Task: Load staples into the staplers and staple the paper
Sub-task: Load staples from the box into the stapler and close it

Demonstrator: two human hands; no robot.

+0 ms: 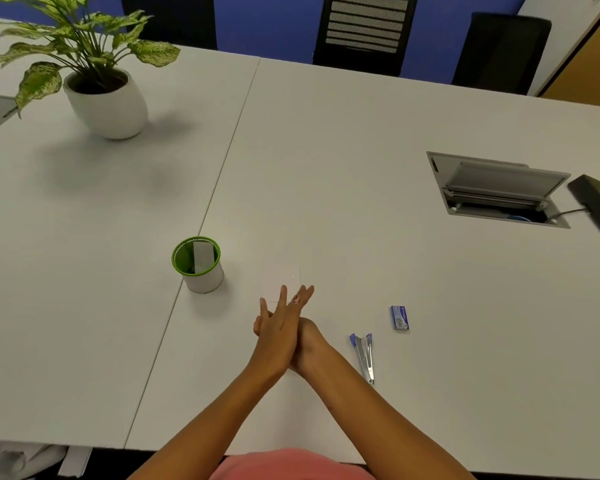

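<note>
My left hand [278,336] and my right hand [309,344] are pressed together at the table's near middle, the left covering most of the right. Fingers are stretched out and neither hand holds anything. Just beyond the fingertips lies a small white sheet of paper [281,280], faint against the white table. To the right of my hands a blue and silver stapler [364,356] lies swung open on the table. A small blue staple box [399,317] lies a little beyond it, further right.
A green-rimmed white cup [199,266] holding a white piece stands left of my hands. A potted plant [104,95] stands far left. An open cable hatch [499,190] and a dark device [598,202] are at the far right. Black chairs line the far edge.
</note>
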